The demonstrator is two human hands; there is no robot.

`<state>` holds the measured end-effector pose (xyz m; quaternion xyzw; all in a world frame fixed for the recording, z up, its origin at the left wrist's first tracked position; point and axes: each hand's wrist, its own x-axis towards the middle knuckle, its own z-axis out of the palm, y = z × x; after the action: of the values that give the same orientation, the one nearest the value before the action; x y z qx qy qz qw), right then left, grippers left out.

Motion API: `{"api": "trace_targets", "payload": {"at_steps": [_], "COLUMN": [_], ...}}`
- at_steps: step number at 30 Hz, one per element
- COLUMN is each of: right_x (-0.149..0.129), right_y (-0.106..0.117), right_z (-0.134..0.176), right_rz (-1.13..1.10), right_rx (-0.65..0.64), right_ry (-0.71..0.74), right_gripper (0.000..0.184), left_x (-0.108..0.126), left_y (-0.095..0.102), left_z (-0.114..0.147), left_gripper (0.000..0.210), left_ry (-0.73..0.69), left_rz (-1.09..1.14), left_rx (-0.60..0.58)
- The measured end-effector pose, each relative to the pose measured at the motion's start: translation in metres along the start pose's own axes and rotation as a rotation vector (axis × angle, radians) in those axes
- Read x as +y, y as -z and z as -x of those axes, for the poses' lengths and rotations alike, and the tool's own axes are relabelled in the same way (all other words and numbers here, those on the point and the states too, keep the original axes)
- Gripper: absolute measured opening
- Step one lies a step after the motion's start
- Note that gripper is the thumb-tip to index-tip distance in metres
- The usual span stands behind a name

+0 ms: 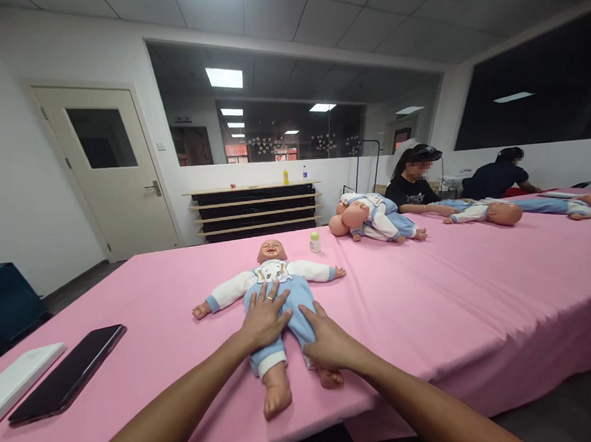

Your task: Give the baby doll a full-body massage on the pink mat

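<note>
A baby doll point(300, 291) lies on its back on the pink-covered table, its head away from me and its arms stretched out sideways. It wears a white top with an animal face and light blue trousers with white cuffs. My left hand point(265, 316) lies flat on the front of the trousers, fingers spread, a ring on one finger. Against the doll's leg on the right rests my right hand point(329, 339), its visible fingers apart; some fingers are hidden. Beyond the doll's outstretched hand stands a small white bottle with a green cap point(315, 242).
A black phone point(69, 375) and a white flat device point(22, 381) lie at the table's left. More dolls point(375, 216) are piled at the far edge. Two people point(416, 183) sit farther right with other dolls point(500, 213). The table's near edge point(309, 440) runs below my arms.
</note>
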<state>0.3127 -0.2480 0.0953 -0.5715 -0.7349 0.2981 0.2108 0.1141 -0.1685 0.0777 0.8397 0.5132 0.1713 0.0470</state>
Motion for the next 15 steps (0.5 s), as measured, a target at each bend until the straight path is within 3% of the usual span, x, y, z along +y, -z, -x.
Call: {"api": "trace_targets", "payload": {"at_steps": [3,5,7,9,11,13,15], "right_x": [0.011,0.022,0.036,0.047,0.053,0.051,0.046], "right_y": [0.011,0.025,0.04,0.052,0.059,0.064,0.066], "right_z": [-0.007,-0.026,-0.054,-0.087,-0.117,-0.141,-0.16], "right_rz": [-0.023,-0.033,0.023,0.151,0.3,0.435,0.53], "right_rx": [0.081,0.225,0.359,0.422,0.404,0.309,0.2], "right_ry": [0.104,0.167,0.159,0.12,0.095,0.091,0.097], "right_gripper": [0.082,0.071,0.064,0.061,0.059,0.057,0.056], "left_x": [-0.022,-0.051,-0.088,-0.125,-0.155,-0.174,-0.185], "left_y": [0.001,0.011,0.024,0.035,0.043,0.046,0.042], "left_z": [0.003,0.001,-0.005,-0.009,-0.011,-0.011,-0.011], "left_gripper": [0.059,0.06,0.068,0.079,0.078,0.062,0.043], "left_ry": [-0.034,0.008,0.112,0.228,0.331,0.383,0.407], "left_rz": [0.01,-0.043,-0.155,-0.259,-0.27,-0.175,-0.108], "left_rx": [0.108,0.206,0.223,0.147,0.012,-0.131,-0.129]}}
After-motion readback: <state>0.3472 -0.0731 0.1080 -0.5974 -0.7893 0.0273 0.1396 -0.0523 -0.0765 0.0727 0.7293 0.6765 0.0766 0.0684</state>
